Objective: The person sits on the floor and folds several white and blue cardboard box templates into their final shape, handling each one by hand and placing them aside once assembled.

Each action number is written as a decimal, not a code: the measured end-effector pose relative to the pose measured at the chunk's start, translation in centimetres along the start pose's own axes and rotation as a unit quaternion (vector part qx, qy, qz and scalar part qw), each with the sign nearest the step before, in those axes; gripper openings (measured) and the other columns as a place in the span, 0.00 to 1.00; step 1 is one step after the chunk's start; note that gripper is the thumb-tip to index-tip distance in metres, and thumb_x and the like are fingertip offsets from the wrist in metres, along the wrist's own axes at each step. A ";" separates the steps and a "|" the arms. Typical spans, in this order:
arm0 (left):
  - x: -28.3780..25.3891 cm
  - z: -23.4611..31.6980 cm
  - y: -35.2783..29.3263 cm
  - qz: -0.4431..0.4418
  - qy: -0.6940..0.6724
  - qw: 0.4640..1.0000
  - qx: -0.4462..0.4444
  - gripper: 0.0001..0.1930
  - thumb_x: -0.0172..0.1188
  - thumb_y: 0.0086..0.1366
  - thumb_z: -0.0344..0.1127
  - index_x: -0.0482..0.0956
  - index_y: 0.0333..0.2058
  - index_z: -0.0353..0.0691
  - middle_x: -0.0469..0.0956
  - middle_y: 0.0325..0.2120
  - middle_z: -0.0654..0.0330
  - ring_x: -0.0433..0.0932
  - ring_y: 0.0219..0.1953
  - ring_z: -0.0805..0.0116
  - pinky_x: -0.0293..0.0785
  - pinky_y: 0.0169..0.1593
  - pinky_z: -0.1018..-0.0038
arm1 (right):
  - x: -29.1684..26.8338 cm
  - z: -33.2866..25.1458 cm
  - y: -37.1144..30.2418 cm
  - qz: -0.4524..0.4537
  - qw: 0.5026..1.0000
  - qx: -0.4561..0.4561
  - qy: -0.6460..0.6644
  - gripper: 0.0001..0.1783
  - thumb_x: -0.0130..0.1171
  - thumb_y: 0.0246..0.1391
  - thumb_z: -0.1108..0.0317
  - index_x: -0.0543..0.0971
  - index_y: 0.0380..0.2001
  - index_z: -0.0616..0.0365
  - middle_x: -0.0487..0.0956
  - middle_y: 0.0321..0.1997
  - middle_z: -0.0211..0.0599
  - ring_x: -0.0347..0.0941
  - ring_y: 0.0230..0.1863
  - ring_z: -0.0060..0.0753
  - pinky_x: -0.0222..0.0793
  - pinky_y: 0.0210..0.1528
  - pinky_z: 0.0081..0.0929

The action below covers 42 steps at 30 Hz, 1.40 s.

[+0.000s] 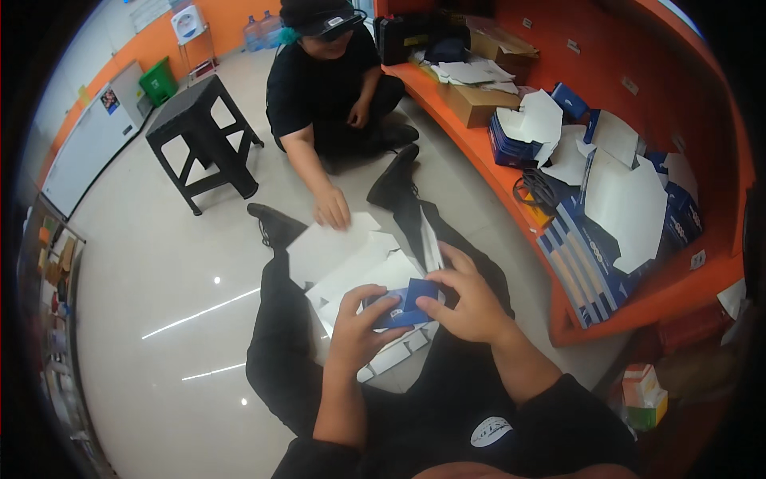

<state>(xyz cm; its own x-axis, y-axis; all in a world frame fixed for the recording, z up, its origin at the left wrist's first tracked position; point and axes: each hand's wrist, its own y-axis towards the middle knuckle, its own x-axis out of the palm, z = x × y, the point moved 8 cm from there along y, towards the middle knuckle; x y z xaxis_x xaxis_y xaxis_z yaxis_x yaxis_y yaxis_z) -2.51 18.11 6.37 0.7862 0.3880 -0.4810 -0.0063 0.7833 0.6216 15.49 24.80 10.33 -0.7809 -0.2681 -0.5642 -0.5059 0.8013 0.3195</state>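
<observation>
Between my two hands is a small blue carton [420, 294], held above my lap. My left hand [355, 329] grips its left side, thumb lying across the top. On the other side my right hand [471, 307] has its thumb on the blue face and its fingers behind. A white cardboard flap [429, 242] stands up beside the right fingers; whether it belongs to the carton I cannot tell. Flat white cardboard blanks [339, 254] lie on the floor between my legs. A co-worker's hand [332, 209] touches their far edge.
The co-worker [323, 88] sits on the floor opposite me. A black stool [199, 120] stands at the far left. Along the right, an orange shelf [499, 188] carries stacked blue cartons [578, 259], loose white blanks [626, 199] and a black cable [536, 190].
</observation>
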 end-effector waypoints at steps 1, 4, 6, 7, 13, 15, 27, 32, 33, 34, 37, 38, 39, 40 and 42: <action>0.4 -0.3 -0.2 -0.012 -0.006 1.000 -0.012 0.29 0.85 0.35 0.38 0.85 0.40 0.42 0.77 0.47 0.57 0.78 0.50 0.55 0.78 0.53 0.62 | -0.2 -0.9 -0.1 0.036 0.999 -0.026 -0.028 0.19 0.73 0.50 0.63 0.84 0.41 0.66 0.67 0.69 0.63 0.60 0.71 0.60 0.59 0.70 0.46; 0.9 -0.1 -0.2 -0.040 -0.005 0.999 0.002 0.28 0.84 0.37 0.34 0.85 0.41 0.43 0.79 0.44 0.58 0.79 0.47 0.58 0.78 0.50 0.64 | 0.1 -0.2 -0.7 0.107 0.994 -0.017 0.017 0.17 0.74 0.49 0.66 0.84 0.40 0.64 0.69 0.67 0.59 0.65 0.68 0.57 0.66 0.65 0.42; 0.9 0.4 0.1 -0.053 0.007 0.999 0.000 0.28 0.84 0.37 0.33 0.84 0.41 0.43 0.79 0.43 0.59 0.79 0.46 0.58 0.78 0.48 0.65 | 0.3 -0.2 -1.2 0.153 0.988 -0.013 -0.022 0.16 0.74 0.47 0.68 0.85 0.39 0.63 0.71 0.66 0.56 0.68 0.64 0.53 0.71 0.61 0.39; 0.9 0.5 0.2 -0.054 0.007 0.999 0.001 0.28 0.84 0.37 0.33 0.84 0.41 0.43 0.79 0.43 0.59 0.79 0.46 0.58 0.78 0.48 0.65 | 0.4 0.0 -1.4 0.170 0.985 -0.009 -0.026 0.15 0.74 0.47 0.69 0.85 0.39 0.63 0.71 0.65 0.56 0.68 0.64 0.53 0.71 0.60 0.39; 0.7 0.5 0.2 -0.053 -0.010 0.998 0.021 0.27 0.81 0.36 0.28 0.84 0.41 0.43 0.80 0.42 0.60 0.78 0.46 0.57 0.76 0.49 0.65 | 1.0 0.3 -1.2 0.073 0.997 0.007 -0.012 0.14 0.73 0.53 0.63 0.88 0.41 0.58 0.74 0.64 0.53 0.69 0.64 0.51 0.69 0.62 0.40; 0.2 0.8 0.2 -0.040 -0.007 0.998 0.037 0.28 0.80 0.35 0.27 0.85 0.41 0.44 0.80 0.41 0.60 0.78 0.46 0.57 0.75 0.50 0.64 | 1.2 0.5 -1.1 0.054 0.998 0.015 -0.012 0.14 0.72 0.54 0.62 0.88 0.41 0.58 0.74 0.64 0.54 0.69 0.64 0.51 0.68 0.62 0.40; 0.0 -0.4 -0.7 -0.031 -0.037 0.995 0.082 0.30 0.80 0.31 0.25 0.86 0.40 0.45 0.80 0.42 0.60 0.79 0.46 0.57 0.76 0.50 0.63 | 3.6 0.7 -0.5 -0.059 0.998 -0.032 -0.013 0.22 0.70 0.57 0.59 0.83 0.49 0.64 0.71 0.65 0.64 0.69 0.66 0.60 0.68 0.64 0.42; -0.4 -2.2 -1.2 0.007 -0.002 1.000 0.021 0.38 0.84 0.38 0.30 0.81 0.53 0.40 0.69 0.61 0.49 0.70 0.64 0.48 0.73 0.63 0.58 | 3.5 0.5 -0.4 -0.137 0.988 0.062 -0.037 0.34 0.72 0.53 0.64 0.72 0.61 0.62 0.75 0.59 0.65 0.76 0.58 0.62 0.73 0.59 0.43; -1.0 -2.2 -0.7 0.036 0.021 0.999 -0.002 0.43 0.84 0.38 0.32 0.76 0.57 0.40 0.64 0.65 0.47 0.66 0.67 0.46 0.71 0.65 0.57 | 3.0 1.5 0.4 -0.143 0.983 0.105 -0.038 0.35 0.73 0.51 0.66 0.72 0.61 0.62 0.78 0.56 0.62 0.79 0.53 0.58 0.76 0.53 0.41; -1.3 -2.2 -0.3 0.066 0.043 0.996 -0.027 0.49 0.85 0.38 0.33 0.72 0.62 0.39 0.60 0.69 0.46 0.62 0.70 0.45 0.68 0.67 0.55 | 2.1 2.9 1.2 -0.151 0.977 0.147 -0.040 0.35 0.74 0.50 0.67 0.72 0.61 0.62 0.80 0.54 0.59 0.82 0.48 0.53 0.79 0.46 0.39; -1.9 -5.5 -0.8 0.077 0.060 0.988 -0.121 0.49 0.80 0.47 0.29 0.64 0.68 0.37 0.56 0.71 0.47 0.62 0.70 0.45 0.70 0.65 0.56 | -7.1 7.5 4.1 0.011 0.969 0.217 0.118 0.35 0.72 0.50 0.74 0.71 0.61 0.64 0.82 0.43 0.43 0.80 0.33 0.28 0.77 0.31 0.24; -1.9 -8.0 -1.9 0.085 0.010 0.980 -0.181 0.47 0.79 0.49 0.27 0.64 0.67 0.35 0.56 0.70 0.47 0.63 0.69 0.44 0.72 0.64 0.55 | -12.0 6.2 5.0 0.188 0.950 0.187 0.167 0.43 0.72 0.50 0.74 0.64 0.68 0.67 0.79 0.56 0.53 0.82 0.37 0.32 0.79 0.34 0.27; -0.9 -8.8 -1.8 0.083 -0.017 0.973 -0.213 0.44 0.76 0.52 0.25 0.65 0.67 0.35 0.57 0.69 0.49 0.65 0.68 0.47 0.76 0.60 0.57 | -18.5 5.1 4.3 0.319 0.933 0.146 0.086 0.47 0.71 0.52 0.74 0.58 0.71 0.64 0.79 0.57 0.51 0.82 0.41 0.32 0.80 0.39 0.30; 0.0 -9.1 -1.6 0.072 -0.015 0.968 -0.242 0.41 0.74 0.55 0.27 0.65 0.66 0.34 0.60 0.68 0.47 0.65 0.68 0.46 0.73 0.63 0.58 | -22.8 4.2 2.6 0.436 0.894 0.102 0.007 0.51 0.69 0.54 0.75 0.51 0.75 0.61 0.78 0.58 0.48 0.82 0.46 0.31 0.80 0.44 0.33; -0.5 -12.8 -3.6 0.018 0.091 0.954 -0.283 0.38 0.72 0.59 0.33 0.65 0.66 0.32 0.63 0.65 0.44 0.64 0.68 0.43 0.68 0.67 0.58 | -21.0 3.0 3.5 0.400 0.914 0.069 -0.003 0.53 0.69 0.55 0.72 0.48 0.76 0.61 0.77 0.60 0.49 0.82 0.47 0.32 0.80 0.46 0.34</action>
<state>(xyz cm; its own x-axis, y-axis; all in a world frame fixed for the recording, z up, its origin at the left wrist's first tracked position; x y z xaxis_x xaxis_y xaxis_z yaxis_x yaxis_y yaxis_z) -10.81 21.32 -3.57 0.6586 0.4567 -0.5980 -0.4049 0.8850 0.2299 31.24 34.87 21.04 -0.8788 0.4349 -0.1963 0.2768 0.7998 0.5327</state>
